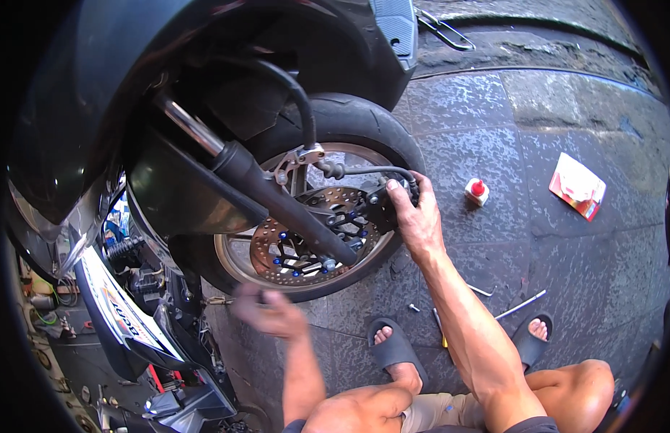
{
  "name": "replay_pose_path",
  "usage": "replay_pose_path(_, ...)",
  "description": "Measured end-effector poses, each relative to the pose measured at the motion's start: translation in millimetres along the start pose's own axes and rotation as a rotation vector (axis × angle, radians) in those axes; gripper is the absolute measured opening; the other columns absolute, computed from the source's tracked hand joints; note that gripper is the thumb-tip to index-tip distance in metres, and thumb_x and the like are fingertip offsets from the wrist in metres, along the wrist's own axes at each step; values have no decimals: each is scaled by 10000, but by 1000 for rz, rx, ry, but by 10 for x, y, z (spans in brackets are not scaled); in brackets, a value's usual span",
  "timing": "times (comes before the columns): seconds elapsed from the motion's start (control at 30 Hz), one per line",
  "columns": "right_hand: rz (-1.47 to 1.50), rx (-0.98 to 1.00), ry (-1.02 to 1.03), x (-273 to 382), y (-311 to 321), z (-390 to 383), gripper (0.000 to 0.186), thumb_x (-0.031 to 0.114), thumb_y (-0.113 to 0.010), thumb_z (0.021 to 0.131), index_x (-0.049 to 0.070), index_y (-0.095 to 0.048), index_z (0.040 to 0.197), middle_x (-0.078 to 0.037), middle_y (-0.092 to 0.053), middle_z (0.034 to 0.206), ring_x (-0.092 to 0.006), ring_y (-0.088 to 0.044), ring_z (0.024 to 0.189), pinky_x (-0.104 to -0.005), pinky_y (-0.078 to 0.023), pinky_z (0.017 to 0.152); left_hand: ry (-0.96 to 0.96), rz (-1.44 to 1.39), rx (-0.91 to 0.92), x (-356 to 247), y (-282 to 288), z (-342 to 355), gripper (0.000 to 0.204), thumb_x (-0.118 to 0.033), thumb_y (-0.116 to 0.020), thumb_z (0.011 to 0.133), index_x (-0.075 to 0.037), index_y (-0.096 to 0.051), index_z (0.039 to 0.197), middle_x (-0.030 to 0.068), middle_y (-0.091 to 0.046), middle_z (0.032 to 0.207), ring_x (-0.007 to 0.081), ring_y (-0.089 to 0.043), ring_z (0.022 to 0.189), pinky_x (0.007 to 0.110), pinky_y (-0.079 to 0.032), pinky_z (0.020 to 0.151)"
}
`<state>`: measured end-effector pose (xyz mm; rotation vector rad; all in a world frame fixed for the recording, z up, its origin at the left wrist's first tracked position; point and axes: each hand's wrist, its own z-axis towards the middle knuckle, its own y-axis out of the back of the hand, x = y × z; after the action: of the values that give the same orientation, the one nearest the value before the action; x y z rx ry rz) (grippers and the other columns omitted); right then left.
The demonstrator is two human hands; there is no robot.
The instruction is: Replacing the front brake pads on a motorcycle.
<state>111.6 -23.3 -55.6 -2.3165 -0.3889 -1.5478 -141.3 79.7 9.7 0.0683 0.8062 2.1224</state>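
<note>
While right hand (pixel 420 222) clasps caliper (pixel 380 210), left hand (pixel 274 314) flanks tyre edge (pixel 326 291).

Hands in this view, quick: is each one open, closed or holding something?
Left hand: blurred, near the tyre; open or closed cannot be told.
Right hand: closed on the brake caliper.

1. Caliper (pixel 380 207), near centre: black.
2. Brake disc (pixel 266 249), centre: coppery brown, dotted with drilled holes; bolts (pixel 276 261) bright blue.
3. Tyre (pixel 394 131): black.
4. Side panel (pixel 126 312), 8 o'clock from disc: white with orange and black graphics.
5. Bottle (pixel 475 200), 3 o'clock: white; cap (pixel 478 187) red.
6. Packet (pixel 576 186), 3 o'clock, farther out: white and red.
7. Floor tiles (pixel 465 101): dark grey, mottled paler.
8. Sandals (pixel 396 352), 4 and 5 o'clock: dark grey.
</note>
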Motion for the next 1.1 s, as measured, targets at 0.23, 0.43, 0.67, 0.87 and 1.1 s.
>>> replay_pose_path(0.23,-121,57,128,8,32,-83,732,370,-765,815,-20,-474,1361,-262,-549,1308,-353,-574,1208,-416,-445,1045,738,-690,4,1175,119,709,786,-600,-357,1025,82,-437,1407,217,-485,1420,304,-479,1304,402,-357,1104)
replay_pose_path(0.43,-74,12,73,-36,38,143,717,403,-758,827,-20,-499,1345,-225,-679,1157,-292,-665,1090,-378,-502,966,494,-539,227,1105,454,384,874,-675,-377,986,95,-455,1393,196,-536,1373,287,-516,1264,390,-371,1083)
replay_pose_path(0.67,-123,91,72,-56,82,433,718,400,-734,868,-68,-480,1351,-151,-646,1110,-177,-617,957,-310,-498,847,337,-374,235,562,684,263,963,-736,-447,925,126,-463,1354,214,-567,1302,296,-554,1193,385,-417,1020)
replay_pose_path(0.87,-135,108,74,15,187,317,851,528,-792,767,-64,-538,1323,-223,-670,1180,-282,-655,1092,-377,-490,975,338,-452,242,1131,484,298,945,-722,-386,952,108,-435,1401,206,-512,1394,298,-509,1262,393,-373,1078)
replay_pose_path(1.1,-245,222,123,209,346,211,798,436,-795,758,-62,-542,1327,-230,-702,1122,-298,-699,1040,-383,-529,955,475,-686,318,1358,340,313,897,-699,-361,974,14,-314,1516,136,-363,1556,290,-377,1403,422,-276,1186)
